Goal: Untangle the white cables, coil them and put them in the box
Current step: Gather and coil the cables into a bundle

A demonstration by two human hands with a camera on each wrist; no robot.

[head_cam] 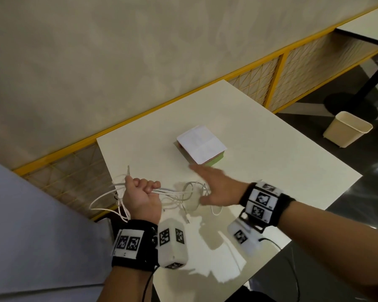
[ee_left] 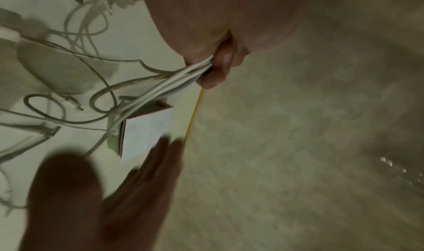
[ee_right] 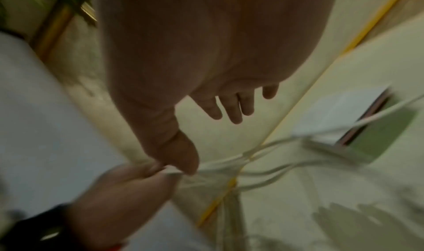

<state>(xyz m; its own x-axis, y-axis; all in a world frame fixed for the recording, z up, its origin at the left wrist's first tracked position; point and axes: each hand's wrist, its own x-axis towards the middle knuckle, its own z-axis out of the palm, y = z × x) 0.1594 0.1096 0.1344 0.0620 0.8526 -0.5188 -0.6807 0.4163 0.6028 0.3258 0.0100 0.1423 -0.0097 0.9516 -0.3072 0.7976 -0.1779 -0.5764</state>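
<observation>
My left hand is curled in a fist round a bundle of white cables at the table's left edge, and loops hang out behind it on the left. The left wrist view shows the cables leaving the fist toward the table. My right hand hovers flat with straight fingers over the loose tangle on the table, holding nothing. Its fingers are spread in the right wrist view. Beyond both hands lies the box, white on top with a green side, and it is closed.
The white table stands against a beige wall with a yellow rail. A cream waste bin is on the dark floor to the right. A second table's black foot stands near it.
</observation>
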